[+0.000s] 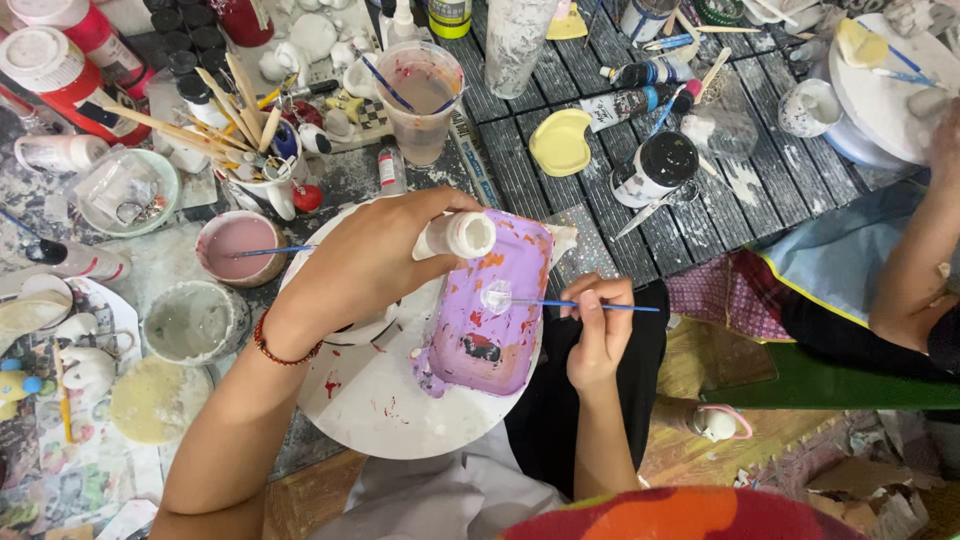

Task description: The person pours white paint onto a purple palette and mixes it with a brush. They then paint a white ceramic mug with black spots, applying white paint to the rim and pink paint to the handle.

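- while the left hand [365, 265] is clamped round a small white plastic paint bottle [458, 236], tipped over the purple paint-smeared plastic tray [490, 310] at 12 o'clock
- right hand [598, 330] pinches a thin blue-handled brush [575, 304], bristles on the tray
- bottle's probably light, squeezy; grip mid-body

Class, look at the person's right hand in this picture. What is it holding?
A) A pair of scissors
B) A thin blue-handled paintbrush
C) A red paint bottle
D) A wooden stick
B: the right hand pinches a thin blue-handled paintbrush whose tip rests in a white blob on the purple tray, while the left hand tilts a small white bottle over that tray.
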